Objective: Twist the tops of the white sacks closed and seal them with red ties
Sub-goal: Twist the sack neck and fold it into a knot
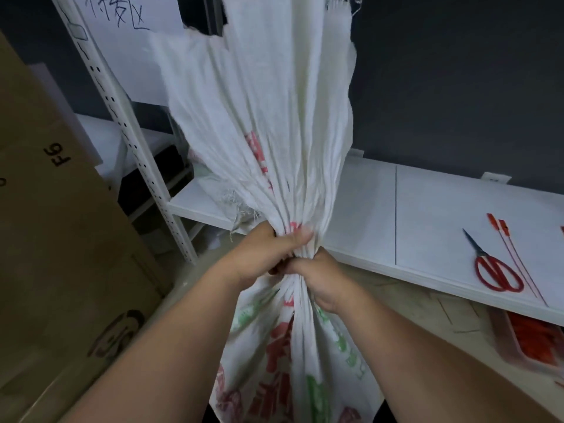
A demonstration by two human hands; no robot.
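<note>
A white woven sack [268,123] with red and green print stands in front of me, its top gathered into a bunch of pleats that fans upward. My left hand [268,251] is wrapped around the gathered neck from the left. Just below it, my right hand [320,279] grips the same neck from the right, touching the left hand. Two red ties [512,254] lie loose on the low white shelf [433,209] to the right, apart from both hands.
Red-handled scissors [491,267] lie beside the ties. A tray of red ties [537,340] sits on the floor under the shelf at right. A large cardboard box [61,239] stands at left, with a white perforated rack post [131,141] behind it.
</note>
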